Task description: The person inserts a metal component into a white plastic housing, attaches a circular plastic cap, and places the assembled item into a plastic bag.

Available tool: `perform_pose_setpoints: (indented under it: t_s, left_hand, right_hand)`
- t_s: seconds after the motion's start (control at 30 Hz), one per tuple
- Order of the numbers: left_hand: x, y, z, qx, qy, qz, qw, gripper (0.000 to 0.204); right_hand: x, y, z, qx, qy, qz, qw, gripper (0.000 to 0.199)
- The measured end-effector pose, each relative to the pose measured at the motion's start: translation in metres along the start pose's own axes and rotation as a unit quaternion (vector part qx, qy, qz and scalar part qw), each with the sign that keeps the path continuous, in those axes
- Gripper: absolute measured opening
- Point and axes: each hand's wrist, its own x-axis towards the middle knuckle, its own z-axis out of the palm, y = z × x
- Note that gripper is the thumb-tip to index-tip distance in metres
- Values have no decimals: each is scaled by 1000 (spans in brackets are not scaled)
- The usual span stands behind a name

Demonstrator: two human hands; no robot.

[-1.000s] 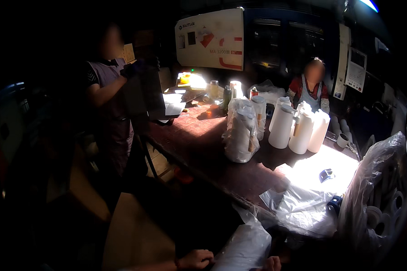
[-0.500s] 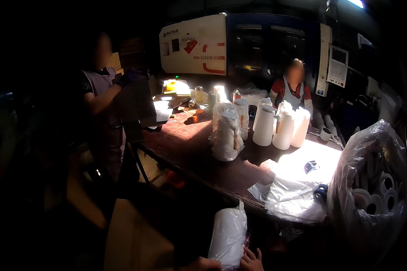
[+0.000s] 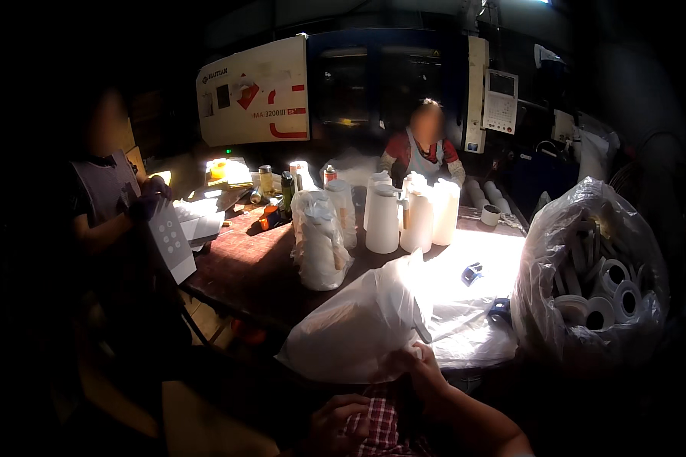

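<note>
A white plastic bag (image 3: 351, 327) spreads out at the near edge of the table, with a pale shape showing dimly inside. My right hand (image 3: 415, 365) is closed on the bag's lower right side, next to a grey, handle-like piece. Down by the red plaid cloth, my left hand (image 3: 339, 419) is apart from the bag, its fingers loosely bent and separated, holding nothing visible. Beyond the bag stands a plastic-wrapped white jug (image 3: 318, 247). Several bare white jugs (image 3: 383, 221) stand upright to its right. Flat plastic bags (image 3: 472, 335) lie in bright light near my right hand.
A large clear bag (image 3: 537, 305) of white ring-shaped parts stands at the right. Blue clips (image 3: 472, 273) lie on the dark red table (image 3: 240, 263). One person at the left holds grey cardboard (image 3: 168, 240); another sits behind the jugs. Bottles (image 3: 266, 180) stand at the back.
The compact white wrapped bundle at my lap is gone from there; a spread-out white bag is now up at the table edge in my right hand. My left hand has let go. The view has shifted right.
</note>
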Motion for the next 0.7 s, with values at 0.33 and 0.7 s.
perform_pose_setpoints:
  t_s: [0.33, 0.7]
  left_hand:
    - [-24, -116, -3, 9, 3, -224, 975, 14]
    - [20, -286, 46, 77, -70, -157, 982, 18]
  right_hand:
    - [188, 46, -45, -94, 73, -54, 991, 38]
    - [326, 111, 49, -161, -81, -117, 977, 31]
